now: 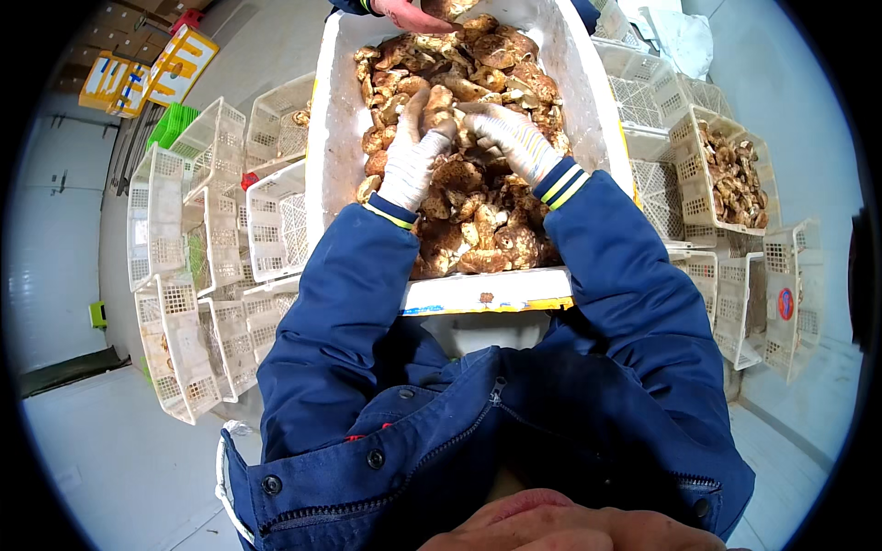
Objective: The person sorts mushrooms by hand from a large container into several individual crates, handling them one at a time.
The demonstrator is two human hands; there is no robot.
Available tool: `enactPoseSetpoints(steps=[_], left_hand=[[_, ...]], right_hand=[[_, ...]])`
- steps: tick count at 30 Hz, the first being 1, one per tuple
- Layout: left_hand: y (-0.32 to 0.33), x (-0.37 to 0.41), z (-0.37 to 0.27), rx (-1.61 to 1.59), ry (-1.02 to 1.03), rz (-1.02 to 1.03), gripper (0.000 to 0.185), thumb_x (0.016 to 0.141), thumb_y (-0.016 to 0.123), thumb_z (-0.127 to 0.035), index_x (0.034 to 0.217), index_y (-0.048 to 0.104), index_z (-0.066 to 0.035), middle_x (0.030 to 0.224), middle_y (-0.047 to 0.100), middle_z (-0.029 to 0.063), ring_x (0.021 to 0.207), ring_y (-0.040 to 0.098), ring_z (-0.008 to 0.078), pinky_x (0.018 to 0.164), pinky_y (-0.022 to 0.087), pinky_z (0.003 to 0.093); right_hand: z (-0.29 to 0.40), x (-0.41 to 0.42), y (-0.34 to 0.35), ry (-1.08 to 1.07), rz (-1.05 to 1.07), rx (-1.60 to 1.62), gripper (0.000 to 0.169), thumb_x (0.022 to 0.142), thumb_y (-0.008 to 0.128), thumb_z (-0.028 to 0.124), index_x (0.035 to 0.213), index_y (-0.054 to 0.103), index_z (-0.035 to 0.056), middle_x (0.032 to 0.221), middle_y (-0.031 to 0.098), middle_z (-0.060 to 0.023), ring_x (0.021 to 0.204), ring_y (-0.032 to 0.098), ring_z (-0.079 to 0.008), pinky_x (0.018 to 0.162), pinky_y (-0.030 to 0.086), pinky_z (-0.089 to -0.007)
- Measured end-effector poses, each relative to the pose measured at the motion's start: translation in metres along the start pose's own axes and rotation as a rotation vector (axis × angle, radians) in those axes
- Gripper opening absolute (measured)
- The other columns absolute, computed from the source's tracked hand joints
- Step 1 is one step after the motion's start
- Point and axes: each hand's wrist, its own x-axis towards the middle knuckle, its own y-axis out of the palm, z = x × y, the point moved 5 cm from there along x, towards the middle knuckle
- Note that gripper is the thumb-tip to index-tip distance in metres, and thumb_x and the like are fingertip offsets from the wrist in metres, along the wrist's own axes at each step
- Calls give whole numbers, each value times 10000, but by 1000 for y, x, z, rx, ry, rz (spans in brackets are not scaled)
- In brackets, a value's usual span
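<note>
A white foam box (329, 138) full of brown, scaly mushrooms (496, 237) with pale stems stands before me. My left hand (418, 155), in a striped knit glove, grips a mushroom (438, 105) between thumb and fingers above the pile. From the other side my right hand (513, 138), gloved alike, reaches in with its fingertips beside that mushroom. Whether those fingers hold anything is hidden by the hand and the pile.
Across the box, another person's hand (417, 15) is by a mushroom (448, 7). White plastic crates (282, 220) line the left; on the right, one crate (692, 172) holds mushrooms (734, 179). Yellow-and-white boxes (180, 65) and a green basket (172, 124) stand farther left.
</note>
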Motion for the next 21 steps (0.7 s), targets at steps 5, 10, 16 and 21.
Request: enactPoseSetpoints(steps=[5,10,16,21], left_hand=[[8,-6,-1,217,60,148,741,785,669,-220,1370,272,3,1382,334,166,1292,305,257,1060,253,330],[16,-8,-6,161,19,181,652,843,614,-245,1365,299,-14,1345,376,136,1220,380,215,1027,294,316],[-11,-2,18,-340,-351,-122,449,861,572,-408,1172,493,-95,970,579,45,867,539,188,848,440,399],[20,-24,7,-493,-532,244,244,836,607,-201,1030,535,-73,945,587,46,926,596,217,783,503,359]], right_hand=[[-9,0,-1,88,-15,193,314,813,580,238,1049,597,31,857,613,-70,736,579,-155,639,491,-294],[-26,12,-14,-6,3,-15,218,763,574,155,908,611,-3,732,604,-73,676,559,-167,621,460,-302],[-35,22,-28,-146,-176,105,187,750,564,145,851,617,-4,746,609,-65,712,528,-161,675,430,-309],[-19,15,-25,-111,-275,539,287,826,537,164,1080,548,33,962,584,-59,868,544,-156,760,455,-293]])
